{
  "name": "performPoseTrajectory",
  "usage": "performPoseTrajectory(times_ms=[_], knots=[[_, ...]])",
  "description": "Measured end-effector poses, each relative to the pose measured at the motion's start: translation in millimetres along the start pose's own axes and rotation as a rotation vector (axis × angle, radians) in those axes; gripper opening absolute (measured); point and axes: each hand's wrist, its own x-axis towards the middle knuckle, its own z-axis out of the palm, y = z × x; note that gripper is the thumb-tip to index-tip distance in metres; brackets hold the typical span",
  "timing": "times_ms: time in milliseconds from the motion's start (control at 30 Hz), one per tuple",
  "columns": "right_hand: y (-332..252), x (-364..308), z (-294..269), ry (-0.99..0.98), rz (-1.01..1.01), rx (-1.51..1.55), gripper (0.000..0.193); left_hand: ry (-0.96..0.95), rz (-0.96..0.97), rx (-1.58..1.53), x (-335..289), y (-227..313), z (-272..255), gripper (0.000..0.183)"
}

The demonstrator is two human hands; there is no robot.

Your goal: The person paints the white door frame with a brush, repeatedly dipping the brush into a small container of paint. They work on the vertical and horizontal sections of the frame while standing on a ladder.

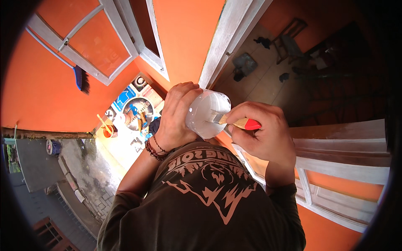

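My left hand (173, 113) is wrapped around a clear plastic cup (193, 117), which looks like a cut-off bottle, tilted with its mouth toward the right. White paint (205, 127) coats its inside. Between the thumb and fingers of my right hand (270, 131) is a paintbrush (240, 123) with a wooden handle and a red end. Its bristles reach inside the cup, against or close to the inner wall; whether they touch the paint I cannot tell.
Beside a white door frame (224, 37), a doorway opens on a dim room with a chair (289, 44). Left are an orange wall (50, 104), a white-framed window (113, 69) and a blue broom (79, 78). Below lie a colourful mat (124, 98), an orange container (109, 131) and a bucket (53, 147).
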Motion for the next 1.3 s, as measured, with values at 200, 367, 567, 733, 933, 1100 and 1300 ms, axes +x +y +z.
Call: performPoseTrajectory(times_ms=[200, 367, 567, 733, 933, 1100, 1300], knots=[[-14, 22, 15, 0.052, -0.023, 0.011, 0.016, -0.01, 0.009, -0.029, 3, -14, -13, 0.083], [-20, 40, 22, 0.027, 0.035, -0.002, 0.017, -0.03, 0.033, -0.036, 8, -35, -32, 0.081], [-44, 75, 49, 0.224, 0.129, 0.063, 0.012, -0.014, 0.029, 0.01, 14, -57, -55, 0.078], [-34, 87, 82, 0.349, 0.182, -0.067, 0.011, -0.006, 0.021, 0.013, 15, -72, -65, 0.076], [-44, 95, 95, 0.46, 0.188, -0.036, 0.012, -0.04, -0.018, 0.014, 12, -90, -65, 0.077], [-37, 94, 93, 0.409, 0.261, -0.053, 0.012, -0.1, 0.027, -0.052, 23, -99, -61, 0.076], [-37, 89, 87, 0.526, 0.225, 0.128, 0.011, -0.136, 0.051, -0.044, 26, -108, -52, 0.077]])
